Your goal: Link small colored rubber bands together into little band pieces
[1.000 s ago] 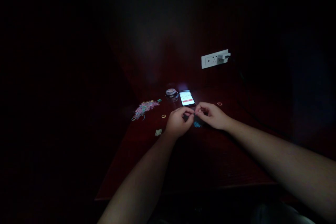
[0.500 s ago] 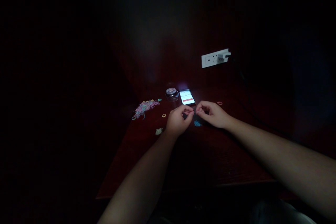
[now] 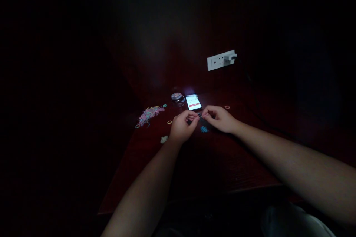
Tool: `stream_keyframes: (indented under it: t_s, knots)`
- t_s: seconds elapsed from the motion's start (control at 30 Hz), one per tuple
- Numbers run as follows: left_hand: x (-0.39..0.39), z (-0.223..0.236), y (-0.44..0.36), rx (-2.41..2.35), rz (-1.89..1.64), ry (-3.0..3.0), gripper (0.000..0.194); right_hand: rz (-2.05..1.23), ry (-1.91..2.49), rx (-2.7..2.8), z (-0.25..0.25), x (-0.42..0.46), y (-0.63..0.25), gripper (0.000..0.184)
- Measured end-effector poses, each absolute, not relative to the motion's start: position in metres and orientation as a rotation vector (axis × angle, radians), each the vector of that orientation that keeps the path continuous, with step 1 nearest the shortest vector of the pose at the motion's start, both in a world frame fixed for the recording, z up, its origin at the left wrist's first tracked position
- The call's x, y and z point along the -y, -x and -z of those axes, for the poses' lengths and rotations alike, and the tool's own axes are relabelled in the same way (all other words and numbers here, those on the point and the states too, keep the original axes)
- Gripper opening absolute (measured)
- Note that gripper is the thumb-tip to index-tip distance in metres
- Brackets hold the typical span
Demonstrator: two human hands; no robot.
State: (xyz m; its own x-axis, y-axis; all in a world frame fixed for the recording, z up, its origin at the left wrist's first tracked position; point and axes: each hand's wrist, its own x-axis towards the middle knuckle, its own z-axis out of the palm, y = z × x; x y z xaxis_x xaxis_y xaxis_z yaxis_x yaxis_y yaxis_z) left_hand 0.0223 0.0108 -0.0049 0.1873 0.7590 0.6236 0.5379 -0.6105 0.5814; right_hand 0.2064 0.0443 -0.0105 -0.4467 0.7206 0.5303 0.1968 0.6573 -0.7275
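Band point(image 3: 200, 116) spans nearly closed pinches of left hand point(image 3: 180, 126) and right hand point(image 3: 221, 119), blue bunch point(image 3: 204, 129) just nearside, pale bunch point(image 3: 164, 139) left of left hand, larger mixed heap point(image 3: 150, 114) ungrouped farther left.

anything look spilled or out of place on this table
Nothing looks damaged, though it's dim. The heap of mixed bands at the left sprawls loosely, and two strays look out of place: a yellow band left of the left hand and a pinkish band beyond the right hand.
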Motion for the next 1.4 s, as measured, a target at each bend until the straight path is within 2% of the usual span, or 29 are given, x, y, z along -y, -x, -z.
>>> stream_keyframes:
  t_s: [0.73,1.4]
  knots:
    - [-0.011,0.0058,-0.0214,-1.245,-1.409,-2.26,0.007,-0.842,0.68,1.976,0.0105,-0.0434,-0.2069,0.009]
    - [-0.0102,0.0049,-0.0211,-1.266,-1.434,-2.227,0.012,-0.749,0.701,1.988,0.0084,-0.0424,-0.2075,0.006]
